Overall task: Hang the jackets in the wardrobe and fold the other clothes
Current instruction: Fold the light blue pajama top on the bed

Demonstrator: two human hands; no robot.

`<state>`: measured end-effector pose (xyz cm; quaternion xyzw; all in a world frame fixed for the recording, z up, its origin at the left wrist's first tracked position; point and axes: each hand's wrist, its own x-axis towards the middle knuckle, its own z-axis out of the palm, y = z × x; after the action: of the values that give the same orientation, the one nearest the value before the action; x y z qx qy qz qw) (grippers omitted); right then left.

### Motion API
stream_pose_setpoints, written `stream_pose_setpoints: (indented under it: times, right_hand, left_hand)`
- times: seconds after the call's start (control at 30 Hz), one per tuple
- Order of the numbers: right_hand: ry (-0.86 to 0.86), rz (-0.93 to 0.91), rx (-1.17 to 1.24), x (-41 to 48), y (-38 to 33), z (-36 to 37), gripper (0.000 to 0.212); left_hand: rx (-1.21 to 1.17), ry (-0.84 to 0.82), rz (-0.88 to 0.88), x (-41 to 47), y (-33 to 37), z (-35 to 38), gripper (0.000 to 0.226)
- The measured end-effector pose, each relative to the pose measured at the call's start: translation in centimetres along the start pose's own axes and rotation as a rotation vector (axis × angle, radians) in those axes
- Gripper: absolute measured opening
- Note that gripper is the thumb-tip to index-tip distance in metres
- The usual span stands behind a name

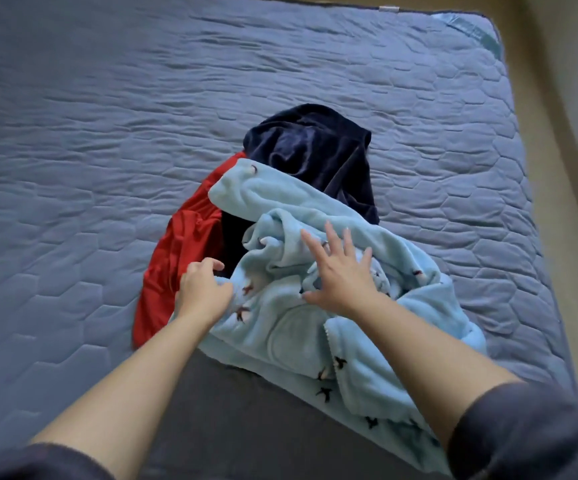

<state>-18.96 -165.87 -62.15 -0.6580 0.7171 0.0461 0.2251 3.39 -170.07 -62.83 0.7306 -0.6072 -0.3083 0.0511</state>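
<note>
Bed — blue-grey quilted cover stitched in hexagons, rippled across the far half, with a small white tag at the far edge. One heap of clothes lay near the front edge. The red garment was on the left, flat on the cover, and the dark navy garment bunched behind it. The light-blue fleece garment with small dark bird motifs lay across both, its lower part trailing over the front edge.
</note>
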Motion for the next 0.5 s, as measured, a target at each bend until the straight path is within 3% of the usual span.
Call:
stream_pose_setpoints:
  times: [0.07,0.1,0.2,0.3,0.4,0.5]
  right_hand:
    - [-0.032,-0.037,0.015,3.5,-1.6,0.8,0.112]
    - [-0.062,-0.053,0.004,4.6,-1.8,1.2,0.105]
    - [-0.111,-0.09,-0.243,5.0,-0.1,2.7,0.057]
    - [-0.192,0.189,-0.479,1.7,4.9,3.4,0.035]
    - [-0.483,0.474,-0.568,-1.9,9.4,2.7,0.038]
    - [-0.581,0.442,-0.508,-2.6,10.0,2.2,0.041]
  left_hand:
    - [0.003,-0.053,0.004,1.5,-2.1,0.8,0.04]
    - [-0.021,-0.105,0.017,1.9,-3.0,1.4,0.042]
    - [-0.097,-0.191,0.067,2.1,-4.6,3.1,0.041]
    - [-0.212,-0.131,0.094,2.2,-4.1,3.7,0.048]
    - [-0.239,-0.06,0.107,3.0,-2.9,4.0,0.059]
    - [-0.265,-0.202,0.002,3.7,-1.3,4.8,0.085]
